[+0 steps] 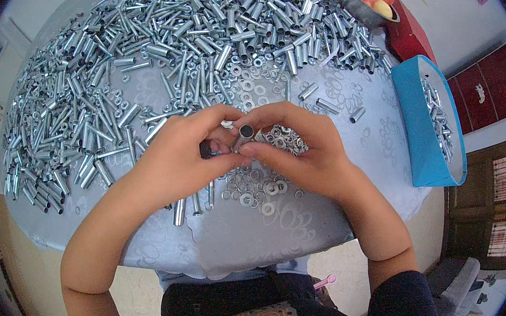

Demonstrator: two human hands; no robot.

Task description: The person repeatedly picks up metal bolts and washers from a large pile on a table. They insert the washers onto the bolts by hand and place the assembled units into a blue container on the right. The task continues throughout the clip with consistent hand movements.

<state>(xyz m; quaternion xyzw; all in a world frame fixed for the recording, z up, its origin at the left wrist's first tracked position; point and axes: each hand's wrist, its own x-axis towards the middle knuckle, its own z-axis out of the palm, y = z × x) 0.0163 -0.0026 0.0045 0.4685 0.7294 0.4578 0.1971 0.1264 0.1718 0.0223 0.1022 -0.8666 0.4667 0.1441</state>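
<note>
A short metal sleeve [245,133] with its open round end facing up sits between my two hands over the middle of the table. My right hand [300,137] pinches it between thumb and fingertips. From the other side, my left hand [187,149] closes on it with curled fingers; anything else inside that hand is hidden. Flat washers and spring rings [262,188] lie loose under and in front of my hands. By my left wrist, a sleeve [179,212] and a few bolts [197,204] point toward me.
A large heap of metal sleeves, bolts and nuts [190,29] covers the far and left parts of the cloth-covered table [225,241]. At the right edge stands a blue box [420,134] holding metal parts. Behind it are a red box [408,34] and a bowl of peaches [382,12].
</note>
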